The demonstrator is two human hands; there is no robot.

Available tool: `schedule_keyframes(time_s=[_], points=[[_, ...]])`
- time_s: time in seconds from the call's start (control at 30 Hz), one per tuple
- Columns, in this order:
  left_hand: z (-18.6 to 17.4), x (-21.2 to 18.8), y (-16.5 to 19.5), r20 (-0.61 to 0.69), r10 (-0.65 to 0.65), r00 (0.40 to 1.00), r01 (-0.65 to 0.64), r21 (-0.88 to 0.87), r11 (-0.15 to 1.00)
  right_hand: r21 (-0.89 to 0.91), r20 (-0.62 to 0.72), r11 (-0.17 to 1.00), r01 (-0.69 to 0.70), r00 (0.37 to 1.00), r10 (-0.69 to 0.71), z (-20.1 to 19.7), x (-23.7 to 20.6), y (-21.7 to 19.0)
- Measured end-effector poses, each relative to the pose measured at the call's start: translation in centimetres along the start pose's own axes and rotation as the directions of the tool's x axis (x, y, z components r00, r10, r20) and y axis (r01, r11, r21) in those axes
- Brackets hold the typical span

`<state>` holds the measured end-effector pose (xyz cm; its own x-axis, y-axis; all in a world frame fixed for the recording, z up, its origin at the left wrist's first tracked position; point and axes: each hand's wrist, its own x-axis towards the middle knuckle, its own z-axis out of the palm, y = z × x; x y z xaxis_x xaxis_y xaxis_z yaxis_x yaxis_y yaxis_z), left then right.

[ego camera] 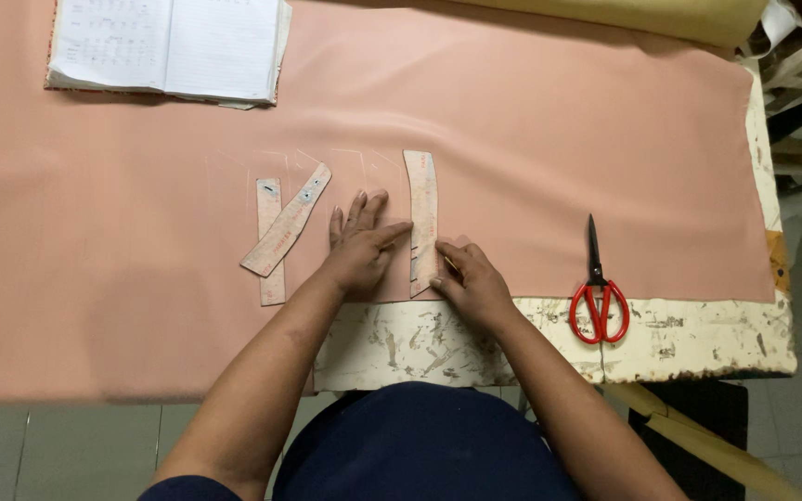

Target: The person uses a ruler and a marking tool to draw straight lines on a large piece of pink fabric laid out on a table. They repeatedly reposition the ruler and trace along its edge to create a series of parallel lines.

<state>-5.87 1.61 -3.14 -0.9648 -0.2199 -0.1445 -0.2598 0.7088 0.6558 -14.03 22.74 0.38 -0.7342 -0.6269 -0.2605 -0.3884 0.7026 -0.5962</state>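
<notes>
My left hand (361,243) lies flat on the pink fabric (531,167), fingers spread, its thumb pressing the left edge of a long curved cardboard pattern strip (422,209). My right hand (469,278) rests at the strip's lower right edge, fingers pinched around a small yellowish marking piece that is mostly hidden. Faint white drawn lines show on the cloth to the left of the strip.
Two more cardboard pattern strips (282,232) lie crossed to the left. Red-handled scissors (598,289) sit to the right near the worn white table edge (698,339). An open notebook (169,46) lies at the far left. Yellow cloth (642,14) is at the back.
</notes>
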Motion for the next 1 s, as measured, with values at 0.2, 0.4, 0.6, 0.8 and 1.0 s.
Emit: schedule_keyframes(time_s=[0.2,0.4,0.6,0.8,1.0], points=[[0.1,-0.5,0.1,-0.038,0.016,0.999,-0.015,0.024,1.0,-0.024,-0.024,0.998,0.051,0.998,-0.052,0.4,0.2,0.7],[0.0,-0.6,0.4,-0.06,0.029,0.998,-0.027,0.036,0.999,-0.011,-0.019,0.998,0.061,0.998,-0.061,0.7,0.4,1.5],[0.5,-0.5,-0.2,-0.058,0.049,0.997,-0.047,0.037,0.998,-0.021,-0.031,0.997,0.07,0.997,-0.07,0.9,0.5,1.8],[1.2,-0.4,-0.7,-0.105,0.081,0.991,-0.077,0.042,0.996,-0.027,-0.029,0.997,0.075,0.997,-0.076,0.9,0.5,1.8],[-0.1,-0.7,0.3,-0.01,0.034,0.999,-0.033,0.086,0.996,-0.047,-0.036,0.994,0.101,0.994,-0.102,0.8,0.4,1.6]])
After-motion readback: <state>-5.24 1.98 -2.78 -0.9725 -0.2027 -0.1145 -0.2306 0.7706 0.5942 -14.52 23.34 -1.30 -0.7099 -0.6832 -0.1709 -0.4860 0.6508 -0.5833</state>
